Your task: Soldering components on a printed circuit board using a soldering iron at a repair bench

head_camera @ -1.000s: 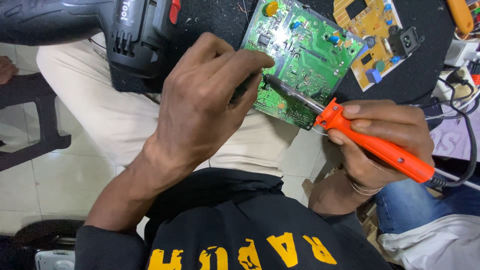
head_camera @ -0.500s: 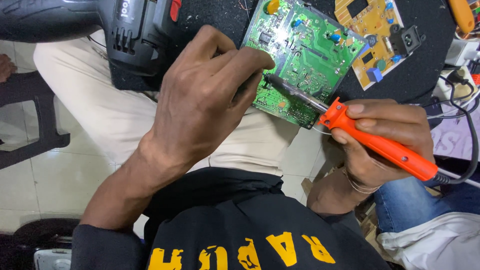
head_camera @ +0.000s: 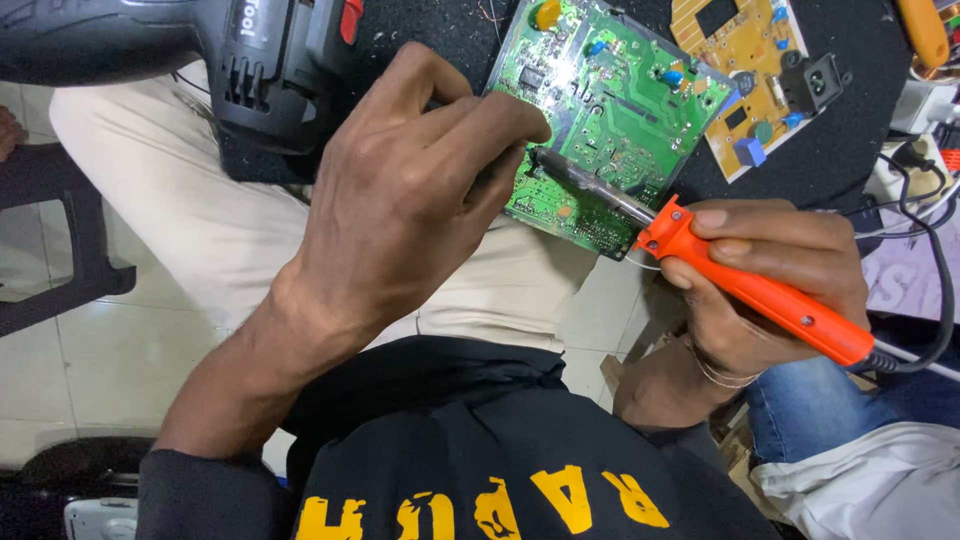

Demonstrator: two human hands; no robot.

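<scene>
Circuit board gets steadied by the left hand pinching its edge, so the right hand, fist-gripping the orange soldering iron, can touch its tip down.

Pale glossy floor tiles with thin grout lines fill the lower left, catching soft, even light. A dark chair stands on them well to the left of the hands. Above the hands lies a black work surface, speckled with small debris. At bottom left sits what may be a dark appliance, partly cut off.
</scene>
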